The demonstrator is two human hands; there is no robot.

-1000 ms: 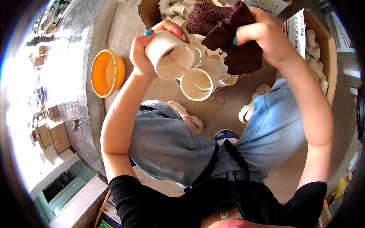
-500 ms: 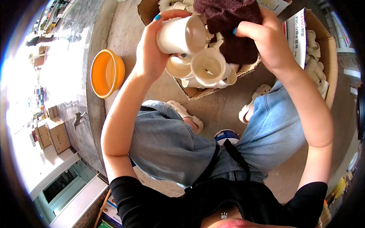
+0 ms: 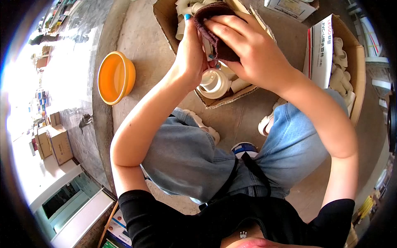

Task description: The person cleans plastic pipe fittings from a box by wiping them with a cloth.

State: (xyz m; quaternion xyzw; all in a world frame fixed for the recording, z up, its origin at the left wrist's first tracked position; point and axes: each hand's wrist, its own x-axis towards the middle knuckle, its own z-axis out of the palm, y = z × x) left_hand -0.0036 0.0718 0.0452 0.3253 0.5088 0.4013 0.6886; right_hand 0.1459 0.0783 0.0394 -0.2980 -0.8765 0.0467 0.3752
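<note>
My left hand (image 3: 191, 58), with blue nails, is closed round a white plastic pipe fitting, which is mostly hidden behind the fingers and cloth. A dark brown cloth (image 3: 222, 46) lies over the fitting, pressed there by the bent fingers of my right hand (image 3: 258, 51). Both hands are above an open cardboard box (image 3: 166, 20) with several cream PVC fittings in it. One round fitting (image 3: 214, 84) shows just below my hands, near the box's front corner.
An orange basin (image 3: 117, 78) stands on the floor to the left. At right is another open carton (image 3: 359, 78) of pipe fittings with a printed white flap (image 3: 319, 47). A white box (image 3: 290, 8) sits at the top. My knees and light clogs are below the hands.
My right hand has brought the cloth left and down onto the fitting. My left hand has turned and shifted right and down, so the fitting's white side is now covered.
</note>
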